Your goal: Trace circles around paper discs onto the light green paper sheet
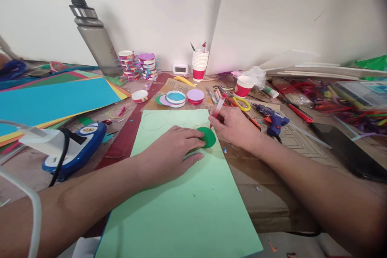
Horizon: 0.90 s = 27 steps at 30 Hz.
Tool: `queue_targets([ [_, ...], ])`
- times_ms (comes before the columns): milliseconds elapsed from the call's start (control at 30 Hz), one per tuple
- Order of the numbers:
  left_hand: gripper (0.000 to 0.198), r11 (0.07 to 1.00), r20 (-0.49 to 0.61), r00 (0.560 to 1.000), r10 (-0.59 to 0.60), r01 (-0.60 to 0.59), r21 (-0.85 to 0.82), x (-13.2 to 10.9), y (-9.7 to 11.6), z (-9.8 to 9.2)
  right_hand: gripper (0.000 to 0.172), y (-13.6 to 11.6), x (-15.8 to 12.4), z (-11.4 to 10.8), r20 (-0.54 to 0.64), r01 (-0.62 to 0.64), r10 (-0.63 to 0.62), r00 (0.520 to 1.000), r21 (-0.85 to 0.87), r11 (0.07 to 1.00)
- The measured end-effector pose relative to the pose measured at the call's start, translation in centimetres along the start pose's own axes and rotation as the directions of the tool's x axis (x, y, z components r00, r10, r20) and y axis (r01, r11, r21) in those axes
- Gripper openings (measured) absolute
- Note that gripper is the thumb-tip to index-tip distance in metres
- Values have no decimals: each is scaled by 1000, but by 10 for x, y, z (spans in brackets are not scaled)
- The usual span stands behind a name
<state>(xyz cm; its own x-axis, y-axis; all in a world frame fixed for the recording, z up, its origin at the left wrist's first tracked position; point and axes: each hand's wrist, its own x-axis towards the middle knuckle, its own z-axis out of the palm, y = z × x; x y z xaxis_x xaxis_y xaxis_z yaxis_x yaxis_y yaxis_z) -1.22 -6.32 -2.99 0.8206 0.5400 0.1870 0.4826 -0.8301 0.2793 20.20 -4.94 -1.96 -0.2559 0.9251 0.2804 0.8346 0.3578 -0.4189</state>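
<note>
A light green sheet of paper (181,205) lies before me, with several circle outlines drawn along its far edge. On its right side rests a dark green disc (208,138). My left hand (173,151) lies flat on the sheet, its fingertips pressing the disc's left edge. My right hand (234,125) is closed around a red-and-clear pen (219,105), whose tip is down at the disc's upper right edge.
Farther back stand stacked paper cups (200,64), a single cup (244,86) and a grey bottle (93,36). Yellow-handled scissors (242,104), a blue glue gun (275,123) and a black phone (347,149) lie right. A blue power strip (96,133) and coloured sheets (57,100) are left.
</note>
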Motion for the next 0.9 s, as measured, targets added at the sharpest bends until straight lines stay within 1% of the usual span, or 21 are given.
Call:
queue_targets([
  [167, 27, 1000, -8, 1000, 7, -7, 1, 0, -1, 1, 16, 0, -1, -1, -10, 25, -25, 1000, 5, 1000],
  [900, 25, 1000, -10, 1000, 12, -12, -7, 0, 0, 0, 17, -6, -5, -8, 73, -13, 9, 997, 57, 998],
])
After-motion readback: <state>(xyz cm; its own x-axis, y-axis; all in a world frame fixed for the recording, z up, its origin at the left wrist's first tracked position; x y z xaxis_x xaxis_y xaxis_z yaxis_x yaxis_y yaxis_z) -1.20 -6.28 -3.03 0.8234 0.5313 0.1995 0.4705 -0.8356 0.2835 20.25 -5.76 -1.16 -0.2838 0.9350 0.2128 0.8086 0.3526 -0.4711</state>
